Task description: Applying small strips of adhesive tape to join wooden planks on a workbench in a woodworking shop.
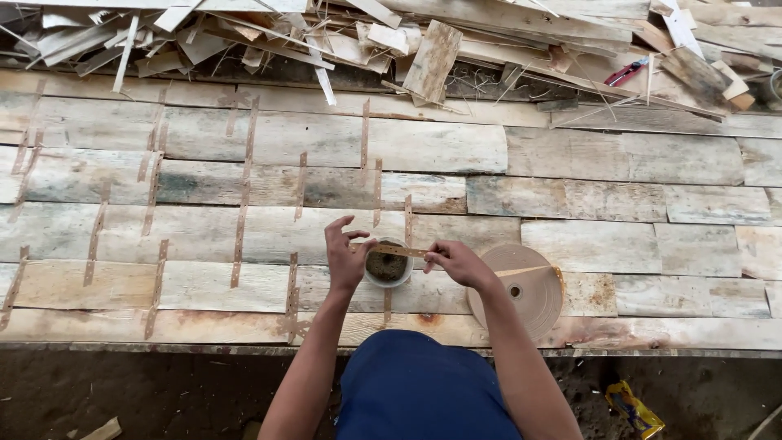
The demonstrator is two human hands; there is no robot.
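Note:
My left hand [347, 253] and my right hand [456, 262] each pinch one end of a short brown tape strip [399, 250], stretched flat just above a small round white cup [387, 269] that holds something dark. The cup stands on a sheet of pale wood veneer pieces [244, 187] joined with several brown tape strips [240, 236]. A big roll of brown tape [525, 289] lies flat just right of my right hand, with its loose end running toward that hand.
A heap of veneer scraps and splinters [423, 45] runs along the far edge, with red-handled cutters [626, 73] lying in it at the right. Below the sheet's near edge is dirt floor with a yellow wrapper [634, 407]. My blue-clad lap [423, 391] fills the bottom centre.

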